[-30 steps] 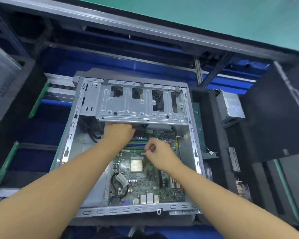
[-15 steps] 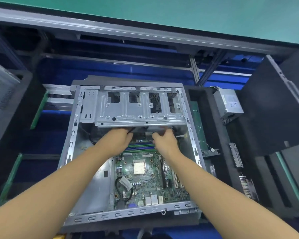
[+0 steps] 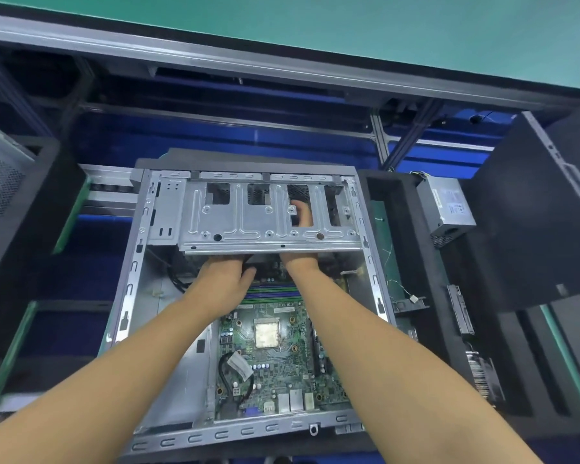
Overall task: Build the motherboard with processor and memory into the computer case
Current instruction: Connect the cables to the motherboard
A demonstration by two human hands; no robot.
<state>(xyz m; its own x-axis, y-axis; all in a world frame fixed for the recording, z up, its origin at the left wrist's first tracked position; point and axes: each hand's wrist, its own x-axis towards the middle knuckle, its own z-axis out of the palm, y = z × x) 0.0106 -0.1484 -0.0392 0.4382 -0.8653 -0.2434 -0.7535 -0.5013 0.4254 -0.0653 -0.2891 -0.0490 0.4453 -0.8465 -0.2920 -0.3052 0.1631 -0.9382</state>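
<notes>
Line: blue conveyor line (image 3: 94,236), open case (image 3: 128,316) on it
Board: motherboard (image 3: 282,373) flat inside case, processor (image 3: 267,333) mid-board, memory (image 3: 272,293) at far edge
Left: left hand (image 3: 221,283) fingers tucked under drive cage (image 3: 235,226), grip can't tell
Right: right hand (image 3: 298,262) under drive cage, fingers (image 3: 302,212) show through cutout, grip can't tell

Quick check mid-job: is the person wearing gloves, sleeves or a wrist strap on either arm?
No. The left hand and right hand are gloveless; both forearms are uncovered to the frame's edge, with no sleeve, watch or wrist strap showing. The drive cage hides most of the right fingers.
</notes>
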